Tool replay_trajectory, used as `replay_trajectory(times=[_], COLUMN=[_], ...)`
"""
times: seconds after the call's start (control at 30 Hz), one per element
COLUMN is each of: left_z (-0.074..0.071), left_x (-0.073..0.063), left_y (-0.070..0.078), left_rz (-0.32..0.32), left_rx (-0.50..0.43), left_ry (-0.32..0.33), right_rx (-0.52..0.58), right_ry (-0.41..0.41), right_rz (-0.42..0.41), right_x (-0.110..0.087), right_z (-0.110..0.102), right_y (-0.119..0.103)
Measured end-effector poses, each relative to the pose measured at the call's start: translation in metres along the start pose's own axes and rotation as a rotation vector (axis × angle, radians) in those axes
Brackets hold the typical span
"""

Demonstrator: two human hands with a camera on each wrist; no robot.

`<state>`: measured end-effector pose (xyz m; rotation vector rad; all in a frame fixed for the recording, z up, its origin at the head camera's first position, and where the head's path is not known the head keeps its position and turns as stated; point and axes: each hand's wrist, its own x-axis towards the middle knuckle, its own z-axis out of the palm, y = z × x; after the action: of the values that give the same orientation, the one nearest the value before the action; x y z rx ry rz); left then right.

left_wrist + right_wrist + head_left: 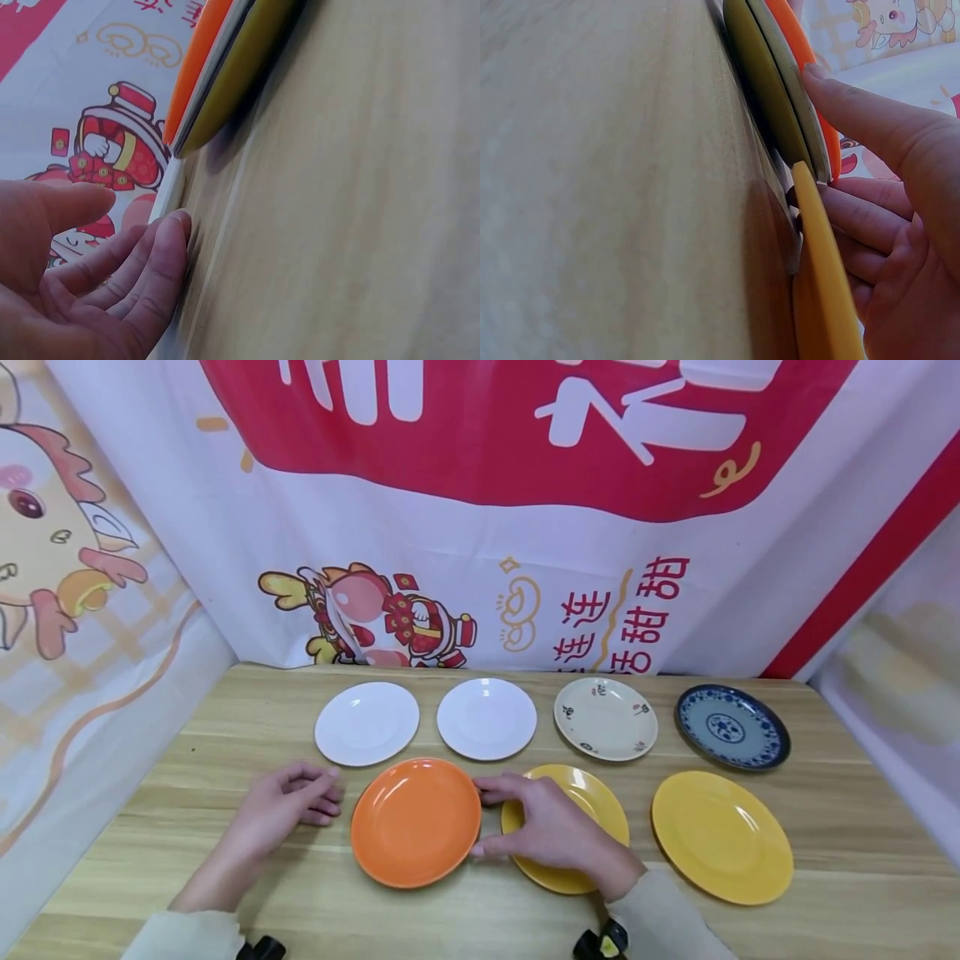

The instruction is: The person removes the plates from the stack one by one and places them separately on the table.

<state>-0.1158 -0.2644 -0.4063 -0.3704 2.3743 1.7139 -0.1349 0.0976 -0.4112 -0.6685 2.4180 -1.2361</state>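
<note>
An orange plate [416, 822] sits at the top of a stack on the wooden table. Under it, the left wrist view shows a pale rim [217, 71] and an olive-yellow plate [236, 82]. My right hand [551, 822] touches the stack's right edge, thumb at the near side and fingers at the far side, spread apart. It reaches over a yellow plate [600, 806], partly covering it. To the left of the stack, my left hand [296, 802] is apart from it, holding nothing, its fingers loosely bent.
Along the back row lie two white plates, left [367, 724] and right [487, 718], a cream patterned plate [606, 718] and a blue patterned plate [732, 727]. Another yellow plate [722, 837] lies at the right. A printed cloth [480, 543] hangs behind the table [405, 927].
</note>
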Motion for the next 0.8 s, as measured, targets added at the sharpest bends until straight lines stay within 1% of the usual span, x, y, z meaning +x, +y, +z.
replay_trajectory(times=[0.27,0.43,0.5,0.6,0.73,0.8], left_z=[0.011,0.018,0.021,0.025,0.028,0.03], left_x=[-0.016,-0.024,-0.027,-0.03,-0.033,-0.033], left_y=[0.0,0.0,0.0,-0.001,0.0,0.0], left_rz=[0.008,0.006,0.01,0.022,0.035,0.036], left_rx=[-0.017,-0.015,-0.005,0.034,0.072,0.076], left_ry=[-0.004,-0.036,-0.046,-0.057,-0.047,-0.039], right_rx=[-0.005,-0.017,-0.016,-0.015,-0.018,-0.019], right_ry=[0.003,0.013,0.018,0.022,0.021,0.017], right_rz=[-0.005,-0.018,-0.025,-0.03,-0.036,-0.037], right_x=[-0.001,-0.001,-0.001,-0.001,-0.002,-0.001], right_z=[0.0,0.001,0.001,0.001,0.0,0.0], right_y=[0.0,0.0,0.0,0.0,0.0,0.0])
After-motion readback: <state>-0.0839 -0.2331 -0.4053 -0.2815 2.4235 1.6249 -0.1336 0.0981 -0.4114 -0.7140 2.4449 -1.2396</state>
